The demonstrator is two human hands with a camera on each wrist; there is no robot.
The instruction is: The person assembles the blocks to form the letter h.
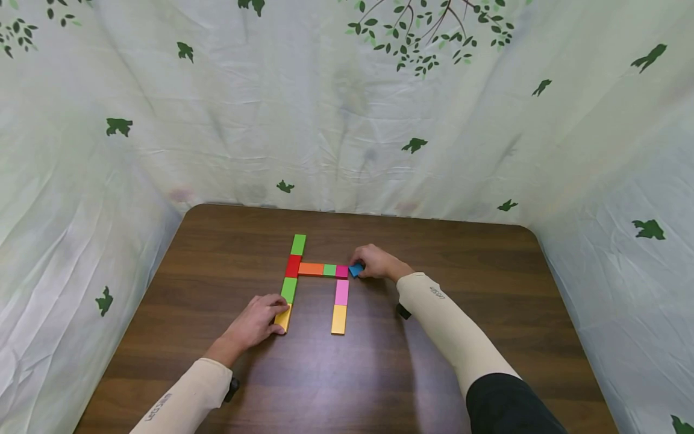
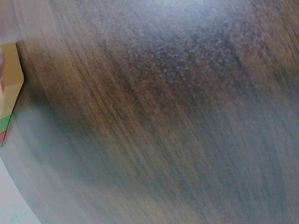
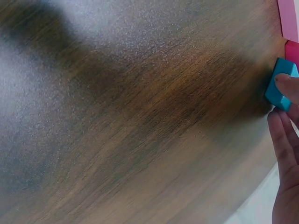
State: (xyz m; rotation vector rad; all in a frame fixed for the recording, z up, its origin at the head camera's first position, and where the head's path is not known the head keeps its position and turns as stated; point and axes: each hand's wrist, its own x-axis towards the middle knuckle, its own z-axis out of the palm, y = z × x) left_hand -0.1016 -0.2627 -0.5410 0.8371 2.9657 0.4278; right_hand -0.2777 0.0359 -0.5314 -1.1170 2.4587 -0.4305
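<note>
My right hand (image 1: 378, 263) pinches a small blue block (image 1: 356, 270) at the right end of a crossbar of coloured blocks. In the right wrist view the thumb lies on the blue block (image 3: 281, 84), close beside the magenta block (image 3: 292, 52). My left hand (image 1: 255, 320) grips a yellow block (image 1: 283, 319), thumb at its near end and fingers at its far end. Beyond it, a green block (image 1: 289, 290), a red block (image 1: 293, 266) and another green block (image 1: 298, 245) continue the left column. Only a corner of the held yellow block (image 2: 12, 70) shows in the left wrist view.
The crossbar has an orange block (image 1: 311, 269), a small green block (image 1: 329, 270) and a magenta block (image 1: 341, 272). Below the magenta one lie a pink block (image 1: 341, 292) and a yellow block (image 1: 338, 319). Leaf-printed curtains surround the brown wooden table (image 1: 434, 241).
</note>
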